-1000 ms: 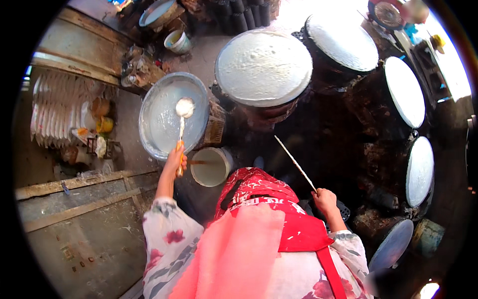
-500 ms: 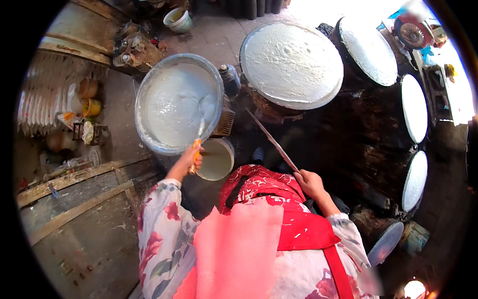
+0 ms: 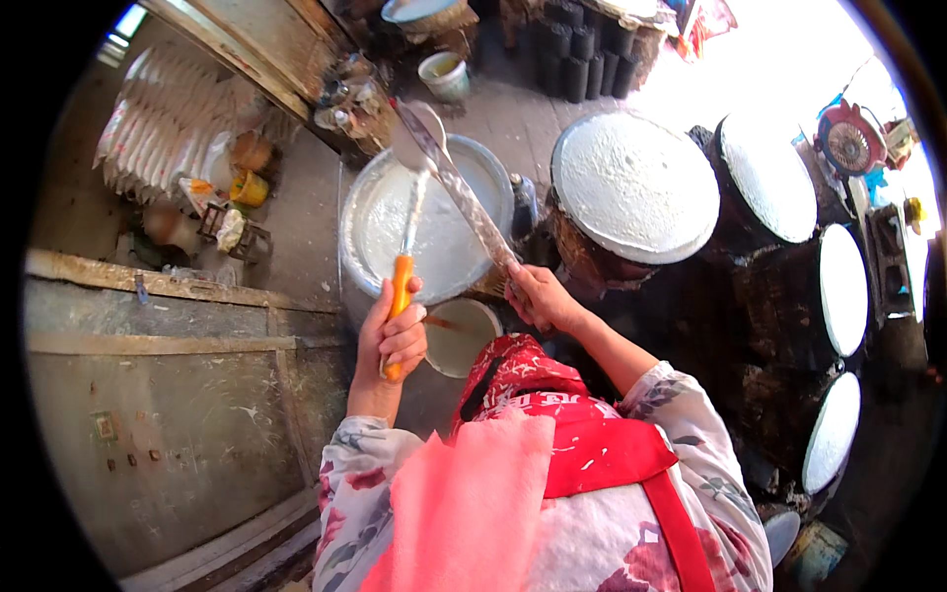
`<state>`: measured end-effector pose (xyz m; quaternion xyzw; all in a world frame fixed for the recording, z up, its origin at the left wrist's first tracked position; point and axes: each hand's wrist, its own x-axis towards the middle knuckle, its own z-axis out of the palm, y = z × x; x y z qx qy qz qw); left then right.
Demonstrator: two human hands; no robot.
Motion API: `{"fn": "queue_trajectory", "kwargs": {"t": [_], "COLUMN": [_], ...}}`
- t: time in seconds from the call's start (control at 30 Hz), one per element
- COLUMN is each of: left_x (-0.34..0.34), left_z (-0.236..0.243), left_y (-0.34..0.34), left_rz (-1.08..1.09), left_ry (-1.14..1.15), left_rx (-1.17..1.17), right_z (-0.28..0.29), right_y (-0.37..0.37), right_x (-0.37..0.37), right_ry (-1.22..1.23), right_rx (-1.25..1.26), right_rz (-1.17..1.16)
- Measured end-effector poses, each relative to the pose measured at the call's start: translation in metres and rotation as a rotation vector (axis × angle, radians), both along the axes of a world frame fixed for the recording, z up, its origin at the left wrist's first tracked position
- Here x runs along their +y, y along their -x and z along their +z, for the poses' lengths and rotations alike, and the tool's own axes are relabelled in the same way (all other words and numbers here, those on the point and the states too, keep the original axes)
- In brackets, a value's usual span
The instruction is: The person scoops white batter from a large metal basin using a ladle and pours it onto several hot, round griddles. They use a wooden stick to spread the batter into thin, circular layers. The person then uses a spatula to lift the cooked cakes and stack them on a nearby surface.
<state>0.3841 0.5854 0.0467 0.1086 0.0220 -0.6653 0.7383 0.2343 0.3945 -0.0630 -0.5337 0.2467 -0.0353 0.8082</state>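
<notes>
My left hand [image 3: 393, 340] is wrapped round the orange handle of a ladle [image 3: 402, 281], whose whitish bowl is raised at the far side of a wide round basin [image 3: 348, 222]. The basin holds pale, wet batter [image 3: 380, 212]. In my right hand [image 3: 541, 299] is a long, flat, batter-smeared blade [image 3: 472, 205], perhaps a spreader. It slants up to the left over the basin and crosses in front of the ladle's bowl; whether they touch, I cannot tell. Below the basin, nearer me, stands a bucket [image 3: 456, 373] with a brownish stick or handle in it.
To the right stands a large round griddle [image 3: 636, 187] covered with a white layer. More white-covered rounds [image 3: 769, 178] curve down the right side. A dark bottle [image 3: 523, 205] stands between basin and griddle. At left are a wooden-framed panel [image 3: 197, 424] and stacked white bags [image 3: 163, 128].
The ladle has come up out of the batter. My right hand has swung the blade left and up, from beside my apron to over the basin. The view has shifted left.
</notes>
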Motion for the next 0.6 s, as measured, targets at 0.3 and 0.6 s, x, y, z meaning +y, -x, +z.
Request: {"fn": "queue_trajectory", "kwargs": {"t": [0.3, 0.6], "left_x": [0.018, -0.003], "left_z": [-0.036, -0.107], "left_y": [-0.040, -0.056], "left_rz": [0.327, 0.318], "left_ry": [-0.101, -1.093], "left_rx": [-0.363, -1.562], "right_z": [0.077, -0.007], "right_y": [0.005, 0.087], "right_x": [-0.007, -0.015], "right_ry": [1.203, 0.730], "right_rx": [-0.283, 0.191], "right_rz": [-0.147, -0.300]}}
